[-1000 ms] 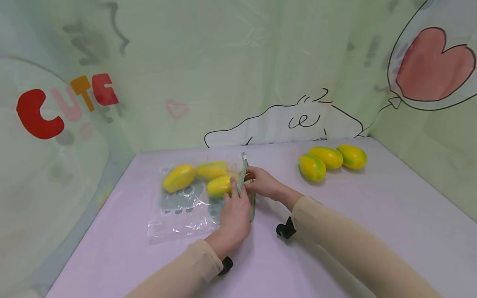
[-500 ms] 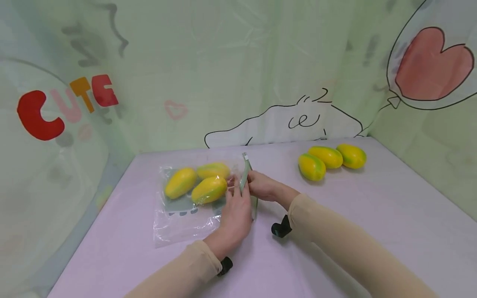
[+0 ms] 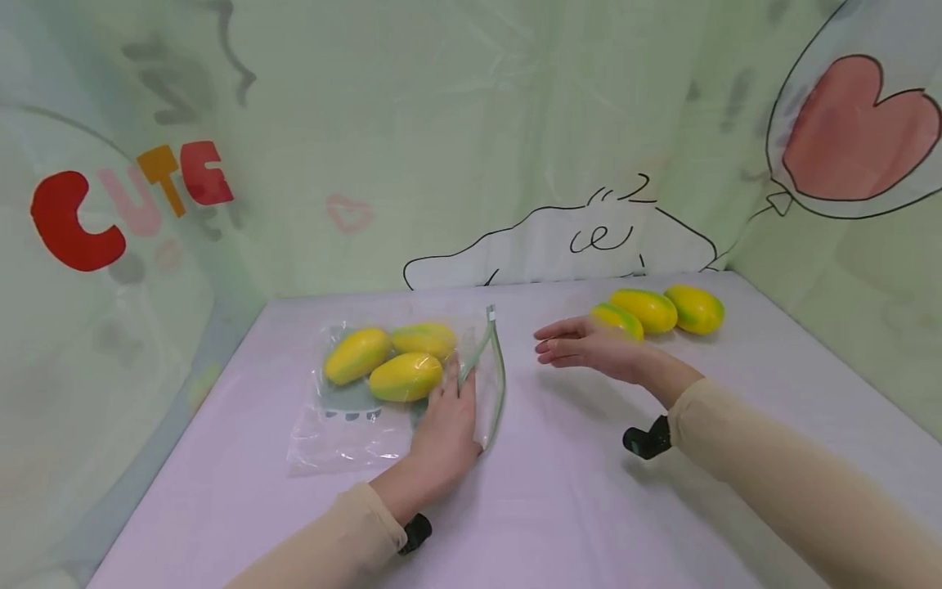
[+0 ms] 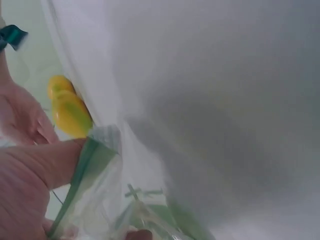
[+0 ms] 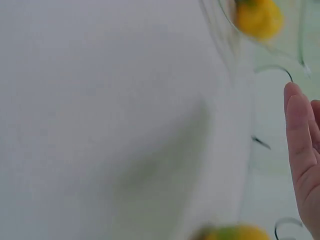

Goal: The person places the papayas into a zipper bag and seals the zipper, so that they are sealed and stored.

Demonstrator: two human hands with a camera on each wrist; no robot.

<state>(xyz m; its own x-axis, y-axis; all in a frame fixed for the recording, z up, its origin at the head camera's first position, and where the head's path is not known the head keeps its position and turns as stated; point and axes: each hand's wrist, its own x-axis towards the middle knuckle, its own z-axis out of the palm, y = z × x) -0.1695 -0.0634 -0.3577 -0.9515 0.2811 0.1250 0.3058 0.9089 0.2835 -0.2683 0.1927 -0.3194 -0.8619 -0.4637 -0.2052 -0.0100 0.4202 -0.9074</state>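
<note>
A clear zip bag (image 3: 346,450) with a green zip edge lies on the left of the table, its mouth parted towards the right. Inside it are three yellow-green, mango-like fruits (image 3: 406,377). My left hand (image 3: 445,433) holds the bag by the near lip of its mouth; in the left wrist view the thumb meets the green zip edge (image 4: 75,187), and most of the other fingers are hidden. Over the table between the bag and the loose fruits, my right hand (image 3: 599,350) has its fingers stretched out and holds nothing. It partly covers the nearest loose fruit (image 3: 616,317).
Two more yellow-green fruits (image 3: 643,311) sit beside that one at the back right of the table (image 3: 559,507). Printed cloth walls (image 3: 456,147) stand along the back and both sides. A black wrist camera (image 3: 648,439) hangs under the right sleeve.
The right hand has come out of the bag's mouth and moved right, leaving the third fruit inside beside the other two. The left hand has shifted slightly left and nearer, still at the bag.
</note>
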